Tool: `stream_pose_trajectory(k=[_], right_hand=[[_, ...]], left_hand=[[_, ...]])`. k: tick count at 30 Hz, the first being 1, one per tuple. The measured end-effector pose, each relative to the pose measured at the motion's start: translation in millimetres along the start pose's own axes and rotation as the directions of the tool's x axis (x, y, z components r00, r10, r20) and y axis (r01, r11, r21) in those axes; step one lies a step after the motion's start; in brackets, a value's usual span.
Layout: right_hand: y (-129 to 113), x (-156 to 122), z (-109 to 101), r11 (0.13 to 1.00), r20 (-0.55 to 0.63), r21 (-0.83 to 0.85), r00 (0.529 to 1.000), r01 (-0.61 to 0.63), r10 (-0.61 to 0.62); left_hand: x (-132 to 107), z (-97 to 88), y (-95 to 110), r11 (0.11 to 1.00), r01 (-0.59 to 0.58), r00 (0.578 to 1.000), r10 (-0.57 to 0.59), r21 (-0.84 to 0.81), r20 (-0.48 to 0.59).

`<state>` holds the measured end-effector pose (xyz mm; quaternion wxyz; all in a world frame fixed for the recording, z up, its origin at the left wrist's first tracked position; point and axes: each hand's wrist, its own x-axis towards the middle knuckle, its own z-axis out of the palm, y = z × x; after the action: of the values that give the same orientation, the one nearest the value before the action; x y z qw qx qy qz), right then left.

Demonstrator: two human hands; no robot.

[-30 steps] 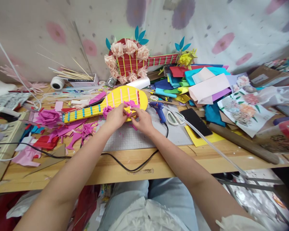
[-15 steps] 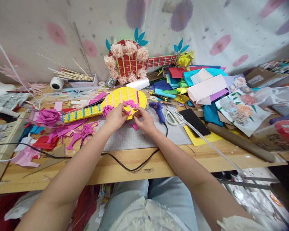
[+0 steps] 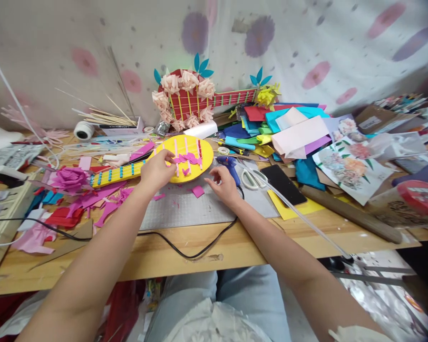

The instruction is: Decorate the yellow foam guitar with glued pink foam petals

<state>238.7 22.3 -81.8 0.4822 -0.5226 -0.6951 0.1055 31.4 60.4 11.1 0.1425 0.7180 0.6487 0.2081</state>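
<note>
A yellow paper guitar (image 3: 203, 153) with pink strips and small pink petal pieces (image 3: 186, 160) on its round body lies on the wooden table (image 3: 235, 244). My left hand (image 3: 156, 170) rests on the left side of the guitar's body, fingers curled over its edge near the neck. My right hand (image 3: 224, 183) hovers just right of the body over the grey cutting mat (image 3: 185, 211), fingers apart and holding nothing. A loose pink scrap (image 3: 198, 191) lies on the mat between my hands. The blue glue gun (image 3: 230, 164) lies right beside my right hand.
A red flower-trimmed guitar (image 3: 189, 97) leans on the back wall. Coloured paper sheets (image 3: 292, 128) pile up at right, with scissors (image 3: 253, 178), a black phone (image 3: 283, 178) and a wooden rod (image 3: 349, 213). Pink scraps and a paper rose (image 3: 69, 178) lie left. A black cable (image 3: 185, 251) crosses the front.
Both hands were pinching pink pieces at the guitar's lower edge. Now my right hand has pulled back to the right and opened, and my left hand has shifted left onto the guitar's body.
</note>
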Motion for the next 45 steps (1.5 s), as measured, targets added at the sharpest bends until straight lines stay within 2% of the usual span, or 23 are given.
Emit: stream_pose_trajectory(k=[2, 5, 8, 10, 12, 14, 16, 18, 20, 22, 27, 34, 45], right_hand=[[7, -2, -9, 0.999, -0.016, -0.035, 1.0, -0.013, 0.013], [14, -5, -22, 0.992, 0.02, -0.028, 0.992, -0.121, 0.122], [19, -9, -36, 0.972, 0.101, -0.03, 0.967, -0.232, 0.233], [24, -8, -46, 0.957, 0.107, -0.073, 0.952, -0.281, 0.288], [30, -6, -54, 0.931, 0.051, -0.141, 0.937, -0.335, 0.345], [38, -3, -59, 0.903, -0.044, -0.216, 0.927, -0.372, 0.372], [46, -1, -60, 0.893, -0.128, -0.278, 0.935, -0.355, 0.332], [51, -1, -57, 0.904, -0.164, -0.313, 0.954, -0.29, 0.25], [54, -3, -52, 0.92, -0.153, -0.327, 0.972, -0.219, 0.177], [56, -4, -48, 0.926, -0.127, -0.332, 0.982, -0.178, 0.143], [59, -5, -43, 0.927, -0.098, -0.337, 0.986, -0.162, 0.136], [59, -5, -42, 0.93, -0.082, -0.327, 0.985, -0.169, 0.15], [59, -5, -42, 0.94, -0.074, -0.284, 0.981, -0.192, 0.178]], left_hand=[[3, -2.2, -1, 1.0, 0.028, 0.998, -0.028, -0.003, -0.054], [8, -5.8, -1, 0.999, 0.046, 0.991, -0.048, -0.019, -0.126], [13, -9.6, 1, 0.998, -0.002, 0.982, -0.009, -0.056, -0.191], [18, -10.9, 6, 0.994, -0.048, 0.976, 0.026, -0.095, -0.218], [22, -10.0, 14, 0.99, -0.076, 0.98, 0.053, -0.115, -0.193], [26, -6.2, 26, 0.993, -0.084, 0.993, 0.076, -0.08, -0.094], [31, 0.1, 39, 0.996, -0.092, 0.995, 0.092, 0.0, 0.036], [37, 7.5, 50, 0.989, -0.119, 0.983, 0.105, 0.084, 0.147], [44, 14.4, 58, 0.98, -0.139, 0.967, 0.104, 0.143, 0.231], [50, 19.7, 63, 0.972, -0.147, 0.958, 0.094, 0.181, 0.271], [54, 28.7, 66, 0.976, -0.078, 0.964, 0.022, 0.204, 0.264], [52, 34.6, 65, 0.992, 0.039, 0.966, -0.069, 0.121, 0.251], [52, 39.7, 71, 0.987, 0.115, 0.964, -0.139, 0.113, 0.226]])
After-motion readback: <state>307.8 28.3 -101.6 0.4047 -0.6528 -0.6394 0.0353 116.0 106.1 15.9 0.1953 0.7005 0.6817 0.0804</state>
